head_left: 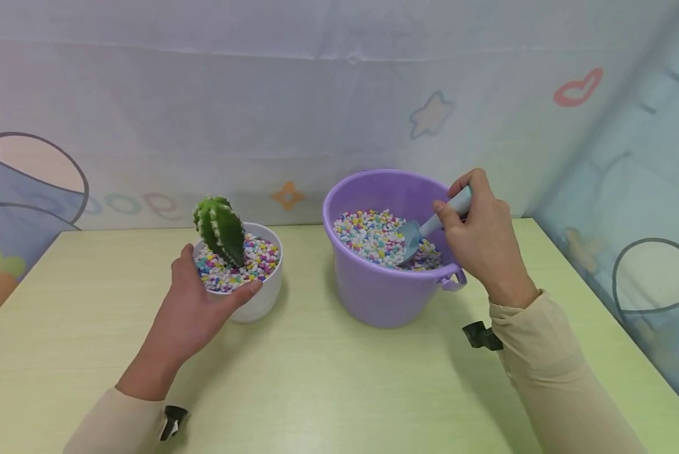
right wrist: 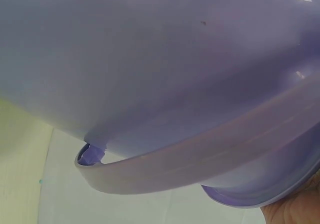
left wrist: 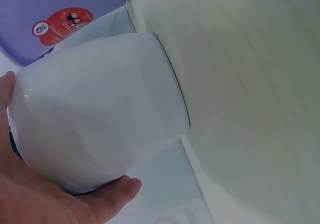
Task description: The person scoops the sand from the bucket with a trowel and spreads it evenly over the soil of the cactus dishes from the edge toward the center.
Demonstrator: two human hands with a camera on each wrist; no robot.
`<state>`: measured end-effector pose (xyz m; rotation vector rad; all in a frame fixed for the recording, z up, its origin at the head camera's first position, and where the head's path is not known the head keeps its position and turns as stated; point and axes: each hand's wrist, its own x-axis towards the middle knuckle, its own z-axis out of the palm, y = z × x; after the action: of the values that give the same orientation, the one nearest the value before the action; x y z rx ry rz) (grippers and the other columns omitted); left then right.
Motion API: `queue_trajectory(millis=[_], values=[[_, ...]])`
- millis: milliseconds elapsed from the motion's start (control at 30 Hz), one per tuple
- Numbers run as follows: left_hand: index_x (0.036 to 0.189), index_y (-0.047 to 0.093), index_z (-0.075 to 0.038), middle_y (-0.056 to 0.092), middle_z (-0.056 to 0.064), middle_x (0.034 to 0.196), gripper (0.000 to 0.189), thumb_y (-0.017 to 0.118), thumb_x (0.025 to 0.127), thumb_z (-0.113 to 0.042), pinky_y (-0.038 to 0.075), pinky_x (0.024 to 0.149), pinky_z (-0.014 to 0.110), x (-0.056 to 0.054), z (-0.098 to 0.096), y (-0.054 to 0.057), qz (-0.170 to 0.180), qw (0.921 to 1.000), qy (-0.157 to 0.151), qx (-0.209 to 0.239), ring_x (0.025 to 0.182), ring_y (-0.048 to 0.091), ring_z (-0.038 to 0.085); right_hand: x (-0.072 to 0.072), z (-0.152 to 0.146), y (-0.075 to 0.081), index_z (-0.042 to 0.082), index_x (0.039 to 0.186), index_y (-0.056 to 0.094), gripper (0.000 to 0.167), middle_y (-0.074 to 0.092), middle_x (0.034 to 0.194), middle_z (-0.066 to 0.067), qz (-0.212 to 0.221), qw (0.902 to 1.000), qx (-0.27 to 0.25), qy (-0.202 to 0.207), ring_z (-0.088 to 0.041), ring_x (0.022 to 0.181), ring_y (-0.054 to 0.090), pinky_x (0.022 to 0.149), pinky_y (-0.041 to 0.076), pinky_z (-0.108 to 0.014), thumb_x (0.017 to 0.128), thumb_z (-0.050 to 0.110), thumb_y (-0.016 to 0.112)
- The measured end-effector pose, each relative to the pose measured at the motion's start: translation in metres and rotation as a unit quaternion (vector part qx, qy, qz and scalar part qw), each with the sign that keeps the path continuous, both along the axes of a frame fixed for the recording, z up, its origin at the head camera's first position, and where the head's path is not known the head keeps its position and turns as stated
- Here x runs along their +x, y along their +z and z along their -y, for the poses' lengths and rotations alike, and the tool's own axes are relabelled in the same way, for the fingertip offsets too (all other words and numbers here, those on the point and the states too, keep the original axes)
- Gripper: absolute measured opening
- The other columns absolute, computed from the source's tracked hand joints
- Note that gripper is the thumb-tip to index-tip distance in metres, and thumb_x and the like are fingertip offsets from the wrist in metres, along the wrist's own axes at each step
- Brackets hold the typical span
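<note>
A white pot (head_left: 262, 296) stands on the table, filled with multicoloured pebbles (head_left: 260, 255), and a ribbed green cactus (head_left: 219, 227) leans to the left in it. My left hand (head_left: 194, 306) grips the pot near its rim, thumb on the near side; the left wrist view shows thumb and fingers on either side of the white wall. To the right is a purple bucket (head_left: 379, 296) holding more pebbles (head_left: 367, 236). My right hand (head_left: 483, 236) holds a light blue toy shovel (head_left: 412, 236) by its handle, the blade down among the bucket's pebbles.
The bucket's carrying handle (right wrist: 200, 166) hangs along its outer side in the right wrist view. Behind the pale wooden table (head_left: 311, 391) hangs a printed cloth (head_left: 260, 113), and another printed cloth (head_left: 645, 189) borders the right side.
</note>
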<state>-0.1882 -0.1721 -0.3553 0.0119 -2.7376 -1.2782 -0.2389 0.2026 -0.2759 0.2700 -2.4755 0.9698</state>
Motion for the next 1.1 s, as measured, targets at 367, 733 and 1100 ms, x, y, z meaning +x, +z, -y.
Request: queue_trajectory(millis=[367,733,1100], values=[[0.151,0.009,0.005,0.030,0.030,0.140,0.115,0.073,0.080,-0.059,0.034,0.095,0.065,-0.005,-0.002,-0.005,-0.057,0.9973,0.028,-0.037,0.127,0.030,0.045,-0.002,0.000,-0.003,0.005,0.109,0.046,0.021,0.067,0.078,-0.013,-0.011,0.9999,0.001,0.004,-0.021,0.064,0.063,0.053,0.045,-0.036,0.099,0.016,0.059],[0.151,0.010,0.003,0.030,0.029,0.139,0.114,0.073,0.080,-0.060,0.036,0.094,0.063,0.000,0.003,-0.007,-0.048,0.9981,0.028,-0.025,0.123,0.036,0.041,-0.004,0.005,-0.004,0.004,0.109,0.046,0.021,0.065,0.079,-0.013,-0.008,0.9998,0.001,0.018,-0.022,0.065,0.061,0.055,0.045,-0.037,0.099,0.017,0.059],[0.155,-0.003,-0.003,0.016,0.027,0.151,0.123,0.074,0.079,-0.061,0.032,0.102,0.061,-0.007,-0.002,-0.015,-0.006,0.9997,0.012,0.020,0.132,0.032,0.042,-0.018,-0.024,-0.013,-0.001,0.129,0.047,0.039,0.048,0.126,-0.019,0.029,0.9993,-0.021,-0.005,-0.035,0.101,0.050,0.083,0.045,-0.048,0.098,0.019,0.061]])
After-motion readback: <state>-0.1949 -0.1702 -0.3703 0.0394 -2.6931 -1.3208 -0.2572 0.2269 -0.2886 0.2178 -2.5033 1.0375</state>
